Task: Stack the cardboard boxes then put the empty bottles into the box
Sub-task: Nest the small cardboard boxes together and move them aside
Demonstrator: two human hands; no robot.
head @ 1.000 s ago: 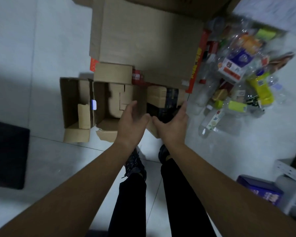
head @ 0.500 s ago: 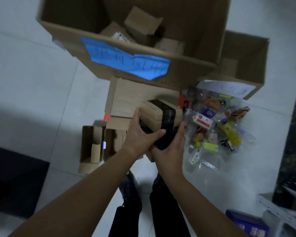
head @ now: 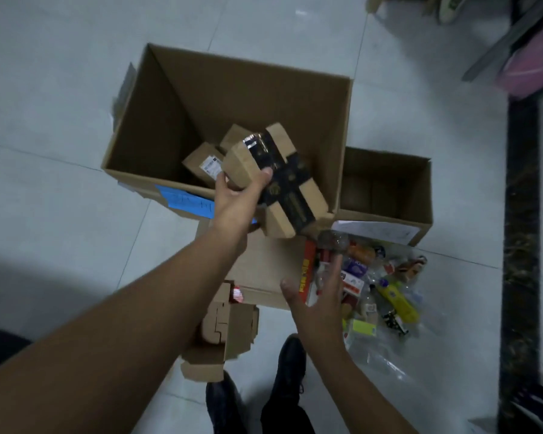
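My left hand (head: 236, 198) grips a small cardboard box wrapped in black tape (head: 276, 180) and holds it over the near rim of a big open cardboard box (head: 229, 73). Small parcels (head: 203, 162) lie at the bottom of that big box. My right hand (head: 318, 300) hangs free below, fingers spread, holding nothing. A heap of empty plastic bottles (head: 376, 289) lies on the floor to its right. A flat closed carton (head: 264, 267) sits between my arms, partly hidden by them.
A second, smaller open box (head: 386, 186) stands right of the big one, with a white sheet (head: 373, 230) on its near edge. An unfolded small carton (head: 223, 333) lies by my shoes (head: 290, 361). A dark strip (head: 519, 245) runs along the right side of the tiled floor.
The taped box, held by both hands low beside the cartons, has been lifted over the big box. My right hand has let go and dropped back; the view has tilted forward.
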